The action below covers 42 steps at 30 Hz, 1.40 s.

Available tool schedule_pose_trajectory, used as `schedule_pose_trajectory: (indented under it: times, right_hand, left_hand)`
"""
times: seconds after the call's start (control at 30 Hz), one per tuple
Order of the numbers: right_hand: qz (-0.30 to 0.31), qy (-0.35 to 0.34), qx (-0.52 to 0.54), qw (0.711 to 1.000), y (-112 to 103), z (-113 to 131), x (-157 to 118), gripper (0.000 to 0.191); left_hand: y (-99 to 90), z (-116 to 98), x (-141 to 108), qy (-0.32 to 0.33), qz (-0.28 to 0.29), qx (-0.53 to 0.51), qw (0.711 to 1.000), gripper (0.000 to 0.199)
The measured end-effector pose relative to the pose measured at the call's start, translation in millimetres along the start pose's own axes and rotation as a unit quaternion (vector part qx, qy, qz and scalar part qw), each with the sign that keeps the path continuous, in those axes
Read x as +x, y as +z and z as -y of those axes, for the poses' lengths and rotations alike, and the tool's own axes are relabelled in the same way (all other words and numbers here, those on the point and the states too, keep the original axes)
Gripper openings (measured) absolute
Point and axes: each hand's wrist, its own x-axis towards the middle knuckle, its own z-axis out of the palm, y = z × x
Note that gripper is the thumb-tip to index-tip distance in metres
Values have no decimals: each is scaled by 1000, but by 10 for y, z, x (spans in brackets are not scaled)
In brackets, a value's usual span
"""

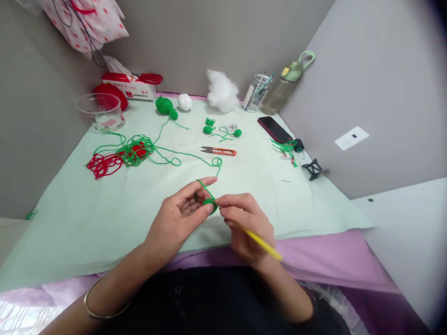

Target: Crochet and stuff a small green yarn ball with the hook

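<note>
Between thumb and fingers, my left hand [178,214] pinches a small green crochet piece [210,203]. Green yarn [206,188] runs over its raised index finger and down to the piece. My right hand [246,223] grips a crochet hook with a yellow handle [263,244], whose metal tip meets the crochet piece. How far the tip sits inside the stitches is too small to tell. From the left index finger the strand leads across the table to a loose tangle of green yarn [134,151].
Orange thread snips [219,151] lie beyond my hands. Red yarn [101,165] is at left, near a clear plastic tub [104,118]. At the back are a green yarn ball [164,105], white stuffing [222,90] and a bottle [281,90]. A phone [274,129] and a needle [285,181] lie at right.
</note>
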Motion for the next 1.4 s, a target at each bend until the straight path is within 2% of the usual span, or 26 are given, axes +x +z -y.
schedule_pose_trajectory:
  times: [0.13, 0.27, 0.33, 0.4, 0.5, 0.6, 0.67, 0.73, 0.8, 0.9, 1.03, 1.2, 1.3, 1.4]
  right_hand:
    - [34, 49, 95, 994, -99, -15, 96, 22]
    - [89, 46, 100, 990, -191, -15, 165, 21]
    - [108, 24, 64, 992, -183, -11, 159, 22]
    - [100, -16, -6, 995, -131, -7, 121, 23]
    - [34, -83, -134, 987, -19, -5, 32, 23]
    - [-33, -118, -213, 969, 49, -9, -45, 28]
    - [-39, -122, -214, 969, 51, -14, -64, 33]
    - [-32, -97, -159, 982, 31, -18, -51, 38]
    - [-33, -40, -56, 997, 4, -18, -14, 38]
    - [-45, 43, 88, 994, -39, -2, 53, 30]
    - [-67, 146, 209, 965, -90, 28, 89, 21]
    - [-60, 257, 329, 907, -145, 17, 101, 14]
    - [-61, 297, 357, 884, -166, 5, 131, 13]
    - [-41, 304, 381, 872, -137, 3, 146, 14]
  left_hand:
    - [-25, -49, -25, 51, 2, 71, 996, 36]
    - [-21, -47, -25, 139, -8, 171, 976, 26]
    - [-9, -23, -11, 152, -18, 192, 969, 29]
    - [10, 8, 4, 118, -26, 156, 980, 36]
    - [53, 43, 4, 26, -11, 23, 999, 45]
    - [98, 39, -18, -6, 3, -94, 996, 45]
    - [112, 18, -28, -28, 12, -164, 986, 45]
    - [106, -4, -22, -76, 38, -224, 971, 46]
    - [84, -20, -4, -114, 61, -247, 960, 48]
    - [32, -32, 28, -100, 58, -207, 972, 51]
    - [-61, -56, 37, -42, 75, -105, 991, 43]
    - [-214, -121, 20, 2, 131, 26, 991, 38]
    - [-272, -151, 15, 5, 149, 74, 986, 36]
    - [-245, -141, 15, -2, 148, 58, 987, 39]
